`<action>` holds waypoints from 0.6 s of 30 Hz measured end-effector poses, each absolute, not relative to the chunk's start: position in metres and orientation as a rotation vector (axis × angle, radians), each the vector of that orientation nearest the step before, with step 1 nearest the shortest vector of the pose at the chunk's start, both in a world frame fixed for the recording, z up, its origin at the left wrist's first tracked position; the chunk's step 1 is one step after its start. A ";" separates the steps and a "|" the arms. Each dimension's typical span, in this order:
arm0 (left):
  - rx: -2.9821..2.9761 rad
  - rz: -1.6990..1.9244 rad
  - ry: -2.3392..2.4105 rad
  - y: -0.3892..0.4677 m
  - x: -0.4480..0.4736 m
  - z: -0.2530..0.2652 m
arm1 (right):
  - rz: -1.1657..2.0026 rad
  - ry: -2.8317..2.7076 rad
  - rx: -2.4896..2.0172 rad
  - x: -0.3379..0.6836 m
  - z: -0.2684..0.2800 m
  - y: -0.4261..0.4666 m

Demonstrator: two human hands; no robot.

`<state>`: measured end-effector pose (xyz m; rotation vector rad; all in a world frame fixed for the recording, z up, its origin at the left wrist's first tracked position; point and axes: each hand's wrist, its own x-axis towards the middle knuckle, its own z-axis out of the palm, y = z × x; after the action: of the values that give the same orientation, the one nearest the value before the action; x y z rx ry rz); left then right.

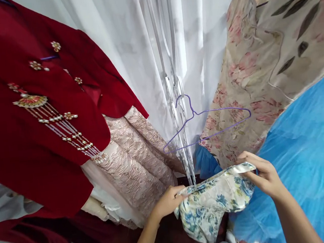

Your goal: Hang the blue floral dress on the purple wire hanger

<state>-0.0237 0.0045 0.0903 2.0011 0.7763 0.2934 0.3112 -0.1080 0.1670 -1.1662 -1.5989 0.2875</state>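
A white garment with blue and yellow-green flowers (216,204) is stretched between my two hands, low in the view. My left hand (169,201) pinches its upper left corner. At the upper right end, my right hand (263,174) grips the edge between thumb and fingers. Above the cloth, a bare purple wire hanger (221,109) hangs by its hook from a white metal chain-like rack strip (184,134). The lower part of the garment drops toward my body, and its exact kind cannot be made out.
On the left hang a dark red jacket (87,63) with beaded ornaments and a pale pink brocade skirt (137,158). A beige floral garment (243,68) and bright blue tulle (305,153) hang on the right. White curtains (112,27) cover the back.
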 end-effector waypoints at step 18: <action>2.598 1.172 0.923 0.084 -0.065 0.250 | 0.560 -1.851 -0.955 0.257 0.131 0.041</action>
<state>-0.0653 0.0839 0.2498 2.5982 0.9231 1.1717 0.2573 0.0408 0.1312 -0.9554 -1.8510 0.5604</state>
